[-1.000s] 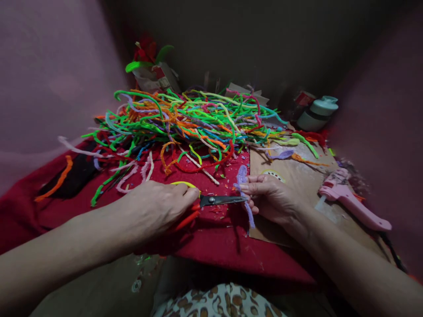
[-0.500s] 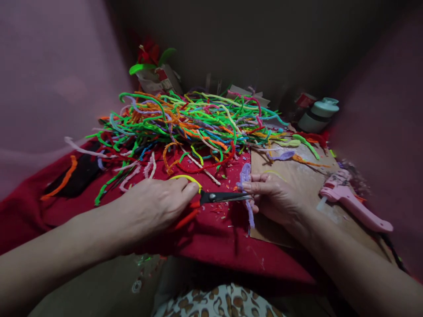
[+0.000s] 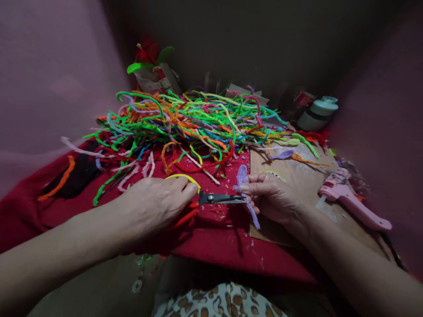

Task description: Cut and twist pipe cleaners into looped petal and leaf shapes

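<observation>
My left hand (image 3: 161, 200) is closed on a pair of scissors (image 3: 209, 198) with a yellow and a red handle loop and dark blades. The blades point right, slightly parted, and their tips reach the purple pipe cleaner (image 3: 242, 174). Between thumb and fingers of my right hand (image 3: 272, 193) this pipe cleaner is pinched, looped at its top with a tail (image 3: 254, 218) hanging below. Small purple clippings lie on the red cloth (image 3: 211, 246) underneath.
A large tangle of coloured pipe cleaners (image 3: 185, 119) fills the back of the table. To the right, a wooden board (image 3: 304, 176) carries a pink glue gun (image 3: 353, 202) and a purple leaf-shaped piece (image 3: 280, 154). A teal-lidded jar (image 3: 319, 114) stands behind.
The purple pipe cleaner's lower tail has swung to the right, and a purple bit now lies on the cloth below. The scissors' blades have narrowed slightly near it. Both hands have barely moved.
</observation>
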`<state>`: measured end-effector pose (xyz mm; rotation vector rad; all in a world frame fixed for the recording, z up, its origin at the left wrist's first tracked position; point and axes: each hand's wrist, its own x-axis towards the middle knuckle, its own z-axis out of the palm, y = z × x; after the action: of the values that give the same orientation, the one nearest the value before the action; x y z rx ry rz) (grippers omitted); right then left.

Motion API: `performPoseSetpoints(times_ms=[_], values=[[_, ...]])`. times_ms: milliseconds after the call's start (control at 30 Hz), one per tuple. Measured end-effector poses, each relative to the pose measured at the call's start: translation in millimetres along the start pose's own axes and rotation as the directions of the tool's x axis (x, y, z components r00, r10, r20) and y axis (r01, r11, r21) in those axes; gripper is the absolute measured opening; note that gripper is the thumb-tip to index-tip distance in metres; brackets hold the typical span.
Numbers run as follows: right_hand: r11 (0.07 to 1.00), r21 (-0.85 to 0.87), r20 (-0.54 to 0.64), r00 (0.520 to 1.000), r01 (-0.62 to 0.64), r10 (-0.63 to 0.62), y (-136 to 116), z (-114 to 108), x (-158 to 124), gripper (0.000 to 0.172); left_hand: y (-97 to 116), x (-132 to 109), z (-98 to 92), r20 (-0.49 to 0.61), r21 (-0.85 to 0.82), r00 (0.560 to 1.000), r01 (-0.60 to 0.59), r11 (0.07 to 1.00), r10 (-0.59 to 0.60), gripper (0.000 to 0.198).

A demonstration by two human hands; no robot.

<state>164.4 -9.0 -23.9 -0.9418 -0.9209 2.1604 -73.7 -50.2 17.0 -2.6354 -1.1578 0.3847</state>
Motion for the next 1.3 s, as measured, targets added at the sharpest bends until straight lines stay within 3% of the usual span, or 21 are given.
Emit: performPoseSetpoints(times_ms=[533, 1000, 1300], values=[[1.0, -0.014, -0.014, 1.0, -0.005, 0.005, -0.9, 2.7, -1.1, 0.017, -4.8, -3.1, -1.6, -0.017, -0.132, 0.999, -0.031, 0.991, 0.029, 0.028], [0.999, -0.032, 0.001, 1.0, -0.02, 0.02, 2.3, -0.9, 0.8, 0.016, -1.3, -2.1, 0.8, 0.048, -0.114, 0.998, -0.021, 0.993, 0.027, 0.019], [0.997, -0.068, -0.004, 0.999, -0.032, 0.032, 2.5, 0.4, -0.4, 0.019, 0.9, -0.9, 0.3, 0.029, -0.129, 0.999, 0.019, 0.991, -0.016, 0.023]])
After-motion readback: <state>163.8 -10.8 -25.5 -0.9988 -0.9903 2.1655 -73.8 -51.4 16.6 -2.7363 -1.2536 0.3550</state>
